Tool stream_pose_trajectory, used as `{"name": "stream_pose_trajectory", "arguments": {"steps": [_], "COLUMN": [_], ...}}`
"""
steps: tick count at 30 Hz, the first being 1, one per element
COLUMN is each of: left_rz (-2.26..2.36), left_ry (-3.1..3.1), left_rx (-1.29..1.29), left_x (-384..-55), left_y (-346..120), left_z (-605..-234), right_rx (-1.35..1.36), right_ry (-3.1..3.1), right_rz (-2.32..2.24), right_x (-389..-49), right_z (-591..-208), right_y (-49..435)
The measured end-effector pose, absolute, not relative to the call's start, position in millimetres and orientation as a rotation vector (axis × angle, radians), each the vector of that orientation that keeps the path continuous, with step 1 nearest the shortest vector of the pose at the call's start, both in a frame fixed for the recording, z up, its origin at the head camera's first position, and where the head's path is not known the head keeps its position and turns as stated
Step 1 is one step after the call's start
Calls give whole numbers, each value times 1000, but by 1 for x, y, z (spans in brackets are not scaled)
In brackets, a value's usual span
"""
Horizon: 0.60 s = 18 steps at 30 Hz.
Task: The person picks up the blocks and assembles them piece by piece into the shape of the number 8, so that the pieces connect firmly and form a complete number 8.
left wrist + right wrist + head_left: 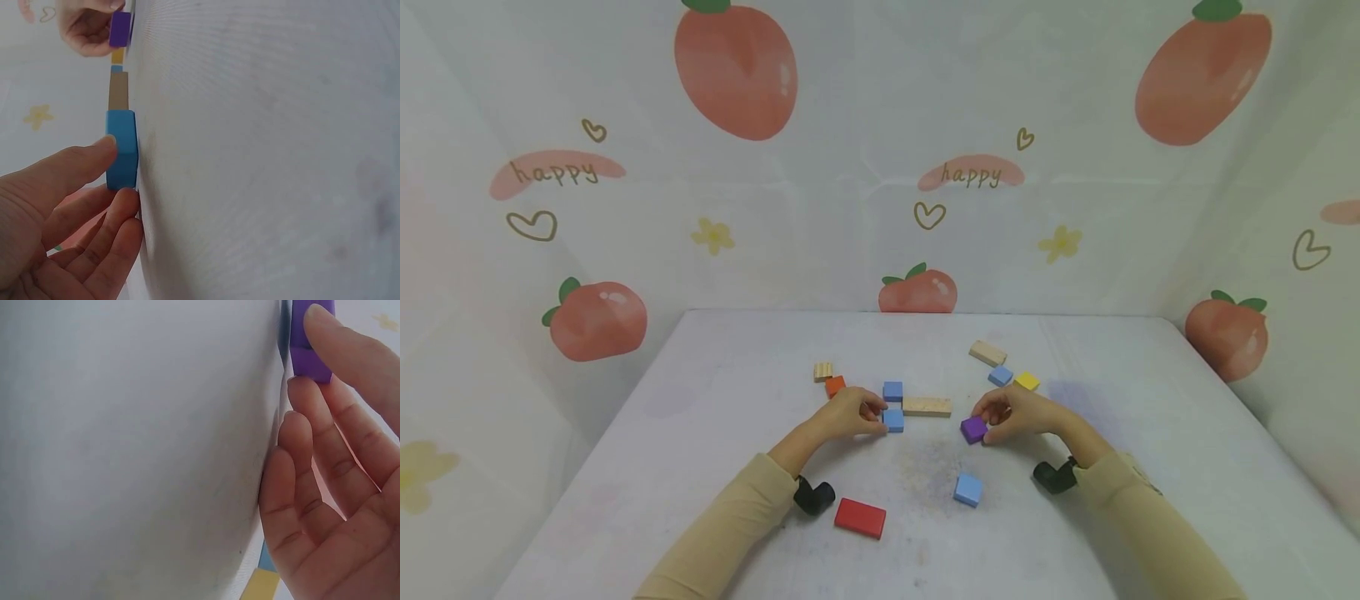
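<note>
My left hand (850, 412) pinches a light blue block (893, 421) between thumb and fingers at its left side. In the left wrist view, the thumb presses on that blue block (122, 150) while fingertips sit at its lower end. Just behind it is a second blue block (892, 391), with a long natural wood block (927, 407) lying to the right of the pair. My right hand (1021, 410) grips a purple block (973, 430) at its right side. The right wrist view has the thumb across the purple block (311, 359), fingers beneath.
An orange block (835, 386) and a striped wood block (823, 372) lie beyond my left hand. Behind my right hand are yellow (1026, 381), blue (1000, 376) and plain wood (988, 352) blocks. Nearer lie a red rectangular block (861, 518) and another blue block (967, 489).
</note>
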State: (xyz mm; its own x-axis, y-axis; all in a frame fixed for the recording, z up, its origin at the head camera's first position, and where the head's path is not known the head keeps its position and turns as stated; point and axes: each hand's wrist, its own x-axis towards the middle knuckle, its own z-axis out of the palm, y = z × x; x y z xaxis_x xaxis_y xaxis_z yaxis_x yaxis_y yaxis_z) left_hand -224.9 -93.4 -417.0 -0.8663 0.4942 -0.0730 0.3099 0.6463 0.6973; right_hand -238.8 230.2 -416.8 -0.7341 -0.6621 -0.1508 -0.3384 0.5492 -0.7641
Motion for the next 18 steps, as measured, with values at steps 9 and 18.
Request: {"name": "stream_pose_trajectory", "arguments": {"steps": [9,18], "left_rz": [1055,1067], "left_ry": [2594,2587], "left_rx": [629,621], "left_x": [-225,-226], "left_y": [-93,-93], "left_z": [-417,-419], "right_rx": [-791,-736], "right_ry": [2456,2504], "right_rz": [-989,-1024], "right_x": [-240,-247], "right_z": [-413,-414], "right_y": [228,225]}}
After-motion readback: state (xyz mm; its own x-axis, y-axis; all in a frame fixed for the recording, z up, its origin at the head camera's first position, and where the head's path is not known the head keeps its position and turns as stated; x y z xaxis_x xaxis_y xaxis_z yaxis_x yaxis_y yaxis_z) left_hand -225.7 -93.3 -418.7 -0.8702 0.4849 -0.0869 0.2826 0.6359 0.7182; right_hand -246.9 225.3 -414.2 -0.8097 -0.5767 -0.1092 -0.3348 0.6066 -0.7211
